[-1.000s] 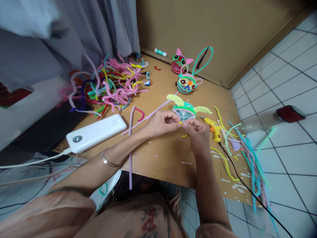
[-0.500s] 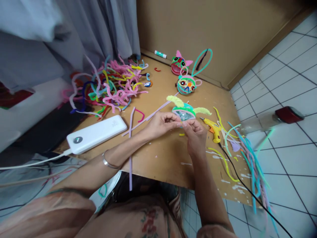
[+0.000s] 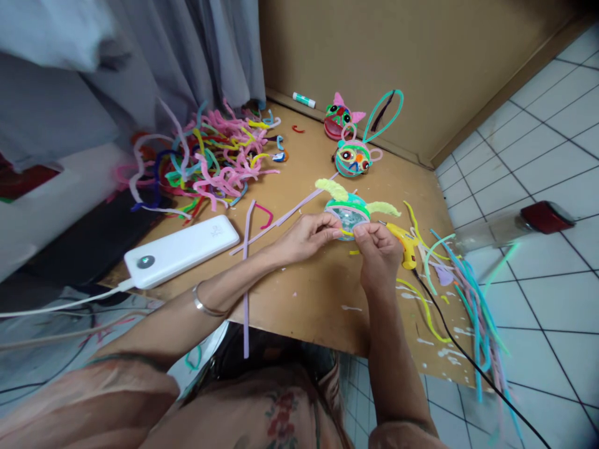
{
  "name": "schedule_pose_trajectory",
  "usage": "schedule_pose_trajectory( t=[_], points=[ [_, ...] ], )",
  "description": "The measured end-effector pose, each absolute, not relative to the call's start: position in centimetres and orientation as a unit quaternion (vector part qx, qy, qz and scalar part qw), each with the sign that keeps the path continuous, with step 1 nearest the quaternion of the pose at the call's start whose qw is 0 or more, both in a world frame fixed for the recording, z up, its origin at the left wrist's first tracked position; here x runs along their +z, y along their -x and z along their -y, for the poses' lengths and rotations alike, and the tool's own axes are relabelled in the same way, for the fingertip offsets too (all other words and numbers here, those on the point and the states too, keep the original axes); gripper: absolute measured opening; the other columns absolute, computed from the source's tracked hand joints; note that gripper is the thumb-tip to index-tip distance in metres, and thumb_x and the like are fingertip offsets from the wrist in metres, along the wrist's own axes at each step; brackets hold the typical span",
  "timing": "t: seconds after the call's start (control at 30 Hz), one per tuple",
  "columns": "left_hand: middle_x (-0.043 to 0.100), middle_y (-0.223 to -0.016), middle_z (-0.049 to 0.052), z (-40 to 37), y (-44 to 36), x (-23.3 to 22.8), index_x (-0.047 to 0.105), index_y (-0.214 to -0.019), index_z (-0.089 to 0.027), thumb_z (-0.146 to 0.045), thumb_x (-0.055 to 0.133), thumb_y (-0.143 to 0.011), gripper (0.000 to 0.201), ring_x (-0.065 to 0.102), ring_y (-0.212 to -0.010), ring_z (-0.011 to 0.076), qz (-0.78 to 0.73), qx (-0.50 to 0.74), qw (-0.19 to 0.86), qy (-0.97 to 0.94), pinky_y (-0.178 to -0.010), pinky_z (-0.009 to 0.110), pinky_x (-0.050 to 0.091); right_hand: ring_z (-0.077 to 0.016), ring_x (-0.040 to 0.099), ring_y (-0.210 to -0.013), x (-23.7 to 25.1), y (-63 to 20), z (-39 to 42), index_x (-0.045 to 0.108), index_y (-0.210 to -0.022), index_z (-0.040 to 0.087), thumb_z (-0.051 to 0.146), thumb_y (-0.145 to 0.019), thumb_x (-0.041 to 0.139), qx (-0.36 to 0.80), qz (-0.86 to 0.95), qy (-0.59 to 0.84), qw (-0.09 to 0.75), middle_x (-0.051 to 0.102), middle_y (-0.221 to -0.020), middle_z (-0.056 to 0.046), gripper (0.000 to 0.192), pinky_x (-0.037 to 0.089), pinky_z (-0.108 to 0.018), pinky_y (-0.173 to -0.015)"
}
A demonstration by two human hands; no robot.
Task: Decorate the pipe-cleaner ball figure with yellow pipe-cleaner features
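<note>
Between my two hands runs a short yellow pipe cleaner (image 3: 347, 233), pinched at its ends. My left hand (image 3: 314, 237) grips the left end with thumb and forefinger. My right hand (image 3: 380, 251) is closed on the right end. Just behind the fingertips sits a round clear ornament (image 3: 349, 215) trimmed with green and pink pipe cleaner, with two fluffy pale-yellow ears; the fingers hide part of its lower front. A yellow glue gun (image 3: 405, 243) lies close to the right of my right hand.
Two decorated animal-face ornaments (image 3: 353, 159) stand farther back, near a glue stick (image 3: 304, 100). Left are a heap of coloured pipe cleaners (image 3: 224, 156) and a white power bank (image 3: 182, 251). More pipe cleaners (image 3: 475, 312) hang over the right edge, near the glue gun's black cord (image 3: 461, 346).
My right hand has moved a little to the right, away from my left. More of the yellow pipe cleaner now shows stretched between them.
</note>
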State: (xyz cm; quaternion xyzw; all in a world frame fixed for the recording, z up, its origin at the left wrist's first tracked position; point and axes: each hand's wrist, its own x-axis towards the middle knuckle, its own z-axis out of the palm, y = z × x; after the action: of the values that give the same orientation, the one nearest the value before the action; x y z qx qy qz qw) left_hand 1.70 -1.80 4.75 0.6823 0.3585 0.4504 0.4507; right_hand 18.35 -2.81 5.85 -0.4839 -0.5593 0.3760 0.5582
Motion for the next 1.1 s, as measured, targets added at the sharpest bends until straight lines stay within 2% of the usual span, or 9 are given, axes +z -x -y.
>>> schedule_pose_trajectory(
  t=[0.27,0.47,0.6,0.8,0.97,1.1],
  points=[
    [0.060,-0.074,0.001,1.9,-1.9,4.7,0.062,-0.076,-0.016,-0.019,0.052,-0.087,0.015,0.051,-0.069,0.0123,-0.335,0.381,0.383,-0.772,-0.069,0.024,0.039,-0.0061,0.035,-0.049,6.0,-18.4,2.5,0.062,-0.067,0.019,0.036,-0.074,0.071,0.363,0.570,0.482,0.557,0.047,-0.053,0.007,0.020,0.030,-0.020,-0.049],
    [0.056,-0.071,-0.001,2.0,-1.7,5.0,0.062,-0.078,-0.016,-0.026,0.052,-0.087,0.017,0.048,-0.067,0.0115,-0.325,0.359,0.458,-0.746,-0.066,0.023,0.037,-0.0076,0.041,-0.052,6.2,-18.2,2.5,0.063,-0.070,0.019,0.041,-0.073,0.070,0.327,0.570,0.509,0.556,0.053,-0.057,0.006,0.023,0.035,-0.022,-0.051],
    [0.054,-0.069,-0.002,2.1,-1.6,5.4,0.061,-0.079,-0.015,-0.028,0.053,-0.086,0.017,0.047,-0.065,0.0107,-0.332,0.381,0.517,-0.691,-0.063,0.023,0.036,-0.0080,0.042,-0.052,6.4,-18.2,2.6,0.063,-0.071,0.019,0.043,-0.073,0.069,0.325,0.566,0.516,0.555,0.053,-0.058,0.005,0.025,0.036,-0.022,-0.052],
    [0.054,-0.066,-0.001,1.7,-1.4,5.2,0.059,-0.073,-0.015,-0.036,0.059,-0.084,0.024,0.049,-0.063,0.0105,-0.327,0.461,0.535,-0.628,-0.064,0.024,0.039,-0.0072,0.040,-0.050,6.5,-17.9,3.0,0.064,-0.071,0.019,0.041,-0.074,0.070,0.341,0.593,0.494,0.536,0.052,-0.055,0.006,0.022,0.033,-0.021,-0.049],
    [0.055,-0.064,-0.001,1.5,-1.9,4.6,0.063,-0.076,-0.013,-0.047,0.067,-0.079,0.034,0.049,-0.060,0.0098,-0.346,0.519,0.545,-0.560,-0.062,0.024,0.039,-0.0083,0.044,-0.048,6.3,-17.1,3.3,0.067,-0.076,0.020,0.040,-0.074,0.071,0.360,0.601,0.482,0.527,0.050,-0.051,0.007,0.021,0.039,-0.022,-0.051],
    [0.059,-0.065,0.000,1.8,-2.7,4.1,0.064,-0.073,-0.013,-0.053,0.074,-0.072,0.041,0.050,-0.060,0.0097,-0.337,0.564,0.561,-0.504,-0.061,0.024,0.040,-0.0088,0.047,-0.049,6.3,-16.4,3.5,0.068,-0.072,0.019,0.035,-0.072,0.072,0.343,0.577,0.496,0.551,0.050,-0.049,0.007,0.017,0.042,-0.022,-0.052]
  ],
)
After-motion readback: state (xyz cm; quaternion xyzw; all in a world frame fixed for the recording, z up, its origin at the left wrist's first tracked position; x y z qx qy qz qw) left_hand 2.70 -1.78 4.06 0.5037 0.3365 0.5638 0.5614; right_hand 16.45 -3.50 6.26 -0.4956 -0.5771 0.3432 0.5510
